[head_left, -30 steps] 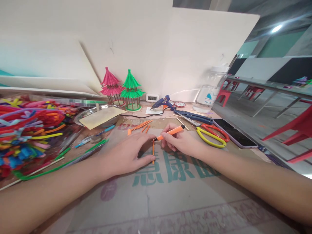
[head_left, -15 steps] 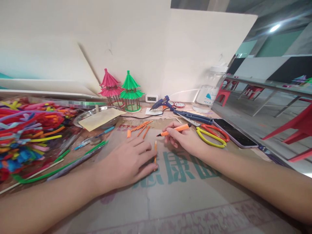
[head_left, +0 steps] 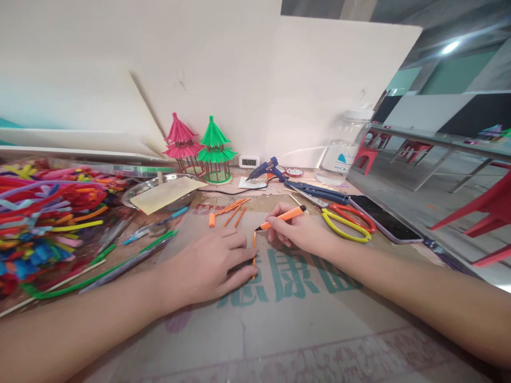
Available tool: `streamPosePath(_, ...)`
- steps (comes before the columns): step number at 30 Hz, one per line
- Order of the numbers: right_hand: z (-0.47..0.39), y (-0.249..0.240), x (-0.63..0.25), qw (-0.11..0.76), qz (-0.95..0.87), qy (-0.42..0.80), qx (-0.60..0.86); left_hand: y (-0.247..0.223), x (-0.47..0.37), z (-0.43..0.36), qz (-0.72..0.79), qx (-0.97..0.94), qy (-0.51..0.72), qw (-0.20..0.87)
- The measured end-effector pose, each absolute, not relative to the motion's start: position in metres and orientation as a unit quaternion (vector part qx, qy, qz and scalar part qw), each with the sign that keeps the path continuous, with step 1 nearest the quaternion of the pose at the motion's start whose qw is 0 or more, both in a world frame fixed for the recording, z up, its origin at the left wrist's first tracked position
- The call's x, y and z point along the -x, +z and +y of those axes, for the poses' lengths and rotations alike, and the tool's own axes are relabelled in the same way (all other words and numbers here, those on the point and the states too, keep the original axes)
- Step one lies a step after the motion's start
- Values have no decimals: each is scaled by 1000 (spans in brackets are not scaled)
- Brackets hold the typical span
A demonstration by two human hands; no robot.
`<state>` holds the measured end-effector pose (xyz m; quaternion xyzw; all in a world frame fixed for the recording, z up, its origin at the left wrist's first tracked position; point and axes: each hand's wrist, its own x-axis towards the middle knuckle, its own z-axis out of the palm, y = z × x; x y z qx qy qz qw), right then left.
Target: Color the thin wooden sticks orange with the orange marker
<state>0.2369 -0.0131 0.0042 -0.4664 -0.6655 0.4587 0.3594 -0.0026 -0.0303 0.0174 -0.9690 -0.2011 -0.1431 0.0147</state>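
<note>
In my right hand (head_left: 293,229) is an orange marker (head_left: 282,218), uncapped, its black tip pointing left at the upper end of a thin orange stick (head_left: 254,242). That stick lies upright in view on the plastic-covered board, its lower part pinned under the fingertips of my left hand (head_left: 213,260). The left palm faces down, with the thumb and index finger on the stick. Beyond the left hand stand the orange marker cap (head_left: 211,219) and several loose orange sticks (head_left: 235,206).
Left lie bundled pipe cleaners (head_left: 51,213) and a metal dish (head_left: 131,197). Behind are pink (head_left: 181,143) and green (head_left: 216,146) pagoda models, a glue gun (head_left: 265,169) and a clock (head_left: 249,161). Right are scissors (head_left: 347,223), a phone (head_left: 385,218) and a bottle (head_left: 341,151).
My right hand has tilted the marker and brought its tip down and left to the upper end of the orange stick. My left hand stays nearly still on the stick.
</note>
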Motion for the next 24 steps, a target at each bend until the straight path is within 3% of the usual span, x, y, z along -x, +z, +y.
streamPosePath(15, -16, 7, -239, 334, -681, 479, 442, 18, 2, -31, -204, 970, -131, 2)
streamPosePath(24, -16, 6, -235, 364, -671, 449, 465, 17, 2, -31, -201, 970, -134, 4)
